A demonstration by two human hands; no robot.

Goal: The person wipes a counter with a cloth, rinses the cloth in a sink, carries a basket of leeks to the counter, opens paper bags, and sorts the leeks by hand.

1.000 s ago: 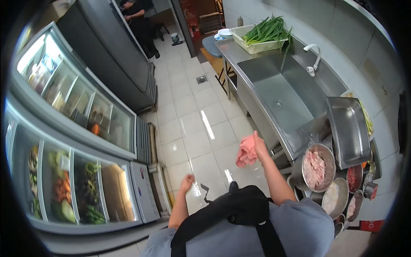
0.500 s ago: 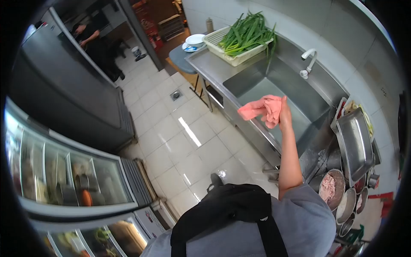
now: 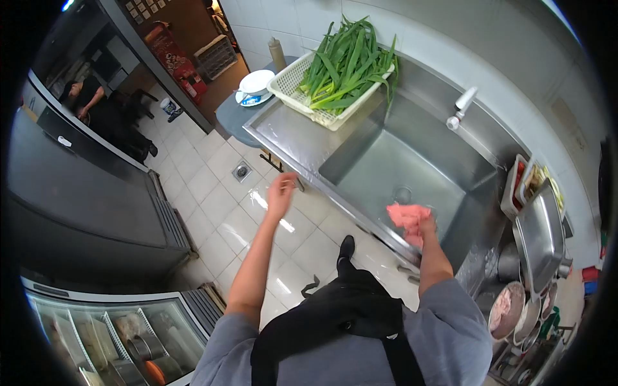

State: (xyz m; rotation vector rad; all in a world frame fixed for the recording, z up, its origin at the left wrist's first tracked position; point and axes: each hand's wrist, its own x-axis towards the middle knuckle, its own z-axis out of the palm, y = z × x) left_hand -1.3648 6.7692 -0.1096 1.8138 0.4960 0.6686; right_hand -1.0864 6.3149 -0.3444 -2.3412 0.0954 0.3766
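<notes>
A crumpled pink cloth (image 3: 407, 219) hangs from my right hand (image 3: 427, 225), whose fingers are closed on it over the near side of the steel sink (image 3: 412, 161). My left hand (image 3: 281, 186) is raised in front of the counter's left part, above the floor; its fingers look curled but are blurred, and whether they hold anything is not visible. Long green leaves (image 3: 351, 64) lie in a cream plastic basket (image 3: 293, 96) on the counter, left of the basin. Behind the basin stands a white faucet (image 3: 461, 109).
A bowl (image 3: 257, 82) and a bottle (image 3: 277, 55) are on a grey table (image 3: 235, 122). Metal pots, one with meat (image 3: 505, 309), and a steel pan (image 3: 539, 238) are at right. Glass-topped fridge (image 3: 116, 341) at lower left; another person (image 3: 96, 109) at upper left.
The view has turned toward the sink, which is now nearer. The pink cloth has moved from above the floor to over the basin. My left hand, out of view half a second ago, is visible again.
</notes>
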